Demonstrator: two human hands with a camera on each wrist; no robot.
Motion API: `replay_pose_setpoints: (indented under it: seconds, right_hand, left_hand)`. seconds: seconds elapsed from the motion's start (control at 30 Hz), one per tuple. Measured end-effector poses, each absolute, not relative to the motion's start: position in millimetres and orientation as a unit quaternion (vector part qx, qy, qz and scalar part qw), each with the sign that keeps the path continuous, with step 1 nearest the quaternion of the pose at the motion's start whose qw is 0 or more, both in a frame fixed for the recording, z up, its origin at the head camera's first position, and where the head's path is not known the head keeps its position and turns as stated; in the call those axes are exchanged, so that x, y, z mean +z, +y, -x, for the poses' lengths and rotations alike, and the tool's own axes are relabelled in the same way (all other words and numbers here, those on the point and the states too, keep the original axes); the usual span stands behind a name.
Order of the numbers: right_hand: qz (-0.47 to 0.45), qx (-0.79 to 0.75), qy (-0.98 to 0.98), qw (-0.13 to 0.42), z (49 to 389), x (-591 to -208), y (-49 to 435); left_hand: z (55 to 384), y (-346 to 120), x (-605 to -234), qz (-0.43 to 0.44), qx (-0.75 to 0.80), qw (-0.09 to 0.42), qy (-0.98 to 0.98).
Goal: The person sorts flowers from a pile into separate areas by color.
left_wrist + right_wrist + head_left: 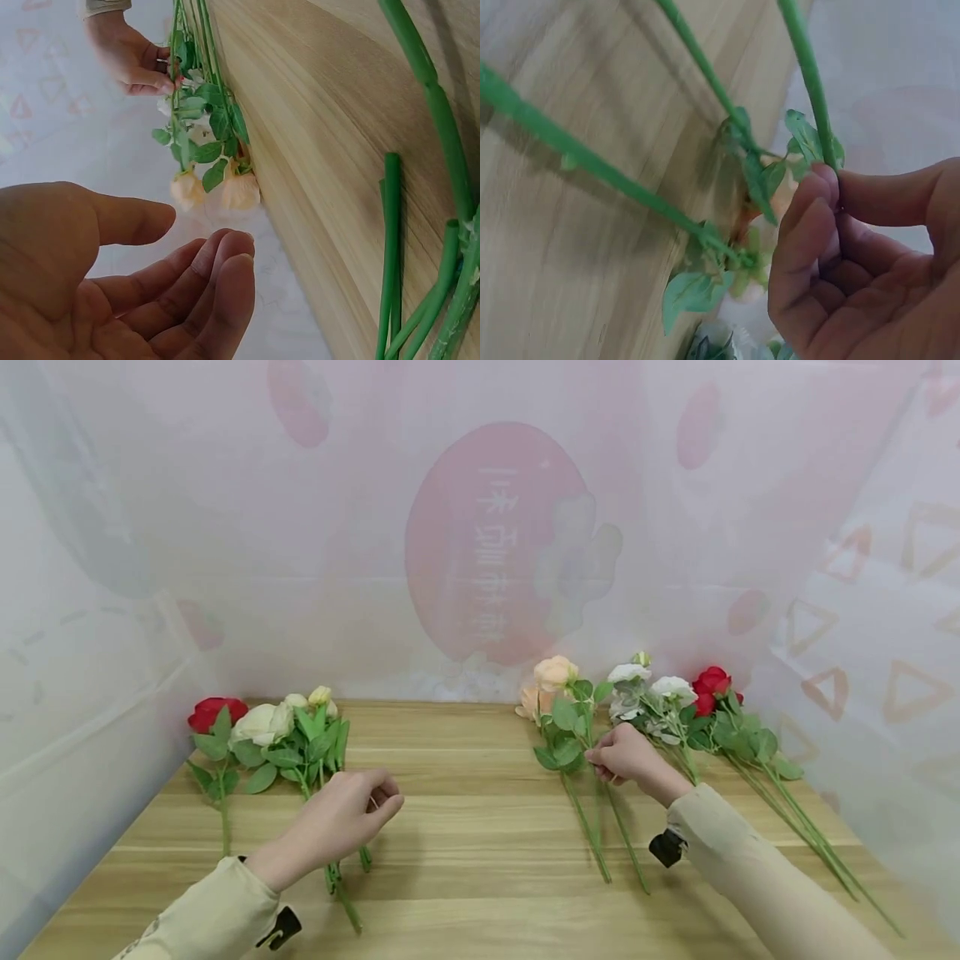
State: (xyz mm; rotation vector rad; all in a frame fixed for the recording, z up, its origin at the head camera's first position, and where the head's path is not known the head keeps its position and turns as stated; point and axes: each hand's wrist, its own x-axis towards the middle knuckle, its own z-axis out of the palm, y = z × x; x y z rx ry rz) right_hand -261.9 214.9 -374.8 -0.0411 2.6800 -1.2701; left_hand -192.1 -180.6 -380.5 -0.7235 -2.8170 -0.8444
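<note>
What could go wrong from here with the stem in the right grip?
1. The right grip pinches one thin stem at the fingertips, so it might twist or slip.
2. The peach roses lie close to the white flowers; leaves could snag if one is lifted.
3. The left grip, holding nothing, is close to the left-side stems and might nudge them.

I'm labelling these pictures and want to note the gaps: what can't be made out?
Head view: the left hand hides part of the green stems behind it.
Left wrist view: the top edge cuts off the thick stem.
Right wrist view: the right hand partly hides the peach flowers, and blur softens what shows.
</note>
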Motion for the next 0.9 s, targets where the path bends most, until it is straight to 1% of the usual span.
replay_pose_setpoints:
  seconds: [0.13,0.27,0.37,0.53,0.73,0.9]
  right_hand:
    - [0.027,-0.358,0.929,0.088,265,-383,218]
    - [0.062,-0.269,0.959,0.067,266,-390,218]
    - [0.08,-0.244,0.965,0.058,268,-394,216]
    - [0.079,-0.22,0.971,0.048,266,-394,212]
    - [0.088,-0.15,0.985,0.0,244,-386,204]
    - [0.099,-0.169,0.98,-0.021,219,-376,193]
  left_hand:
    - [192,-182,-380,0.244,-0.278,0.053,-0.928]
    - [192,-182,-381,0.234,-0.271,0.045,-0.933]
    - [192,-183,-381,0.229,-0.267,0.039,-0.935]
    - [192,-187,-382,0.221,-0.272,0.023,-0.936]
    - [195,-188,-386,0.206,-0.282,-0.002,-0.937]
    - [198,-182,-390,0.207,-0.294,-0.007,-0.933]
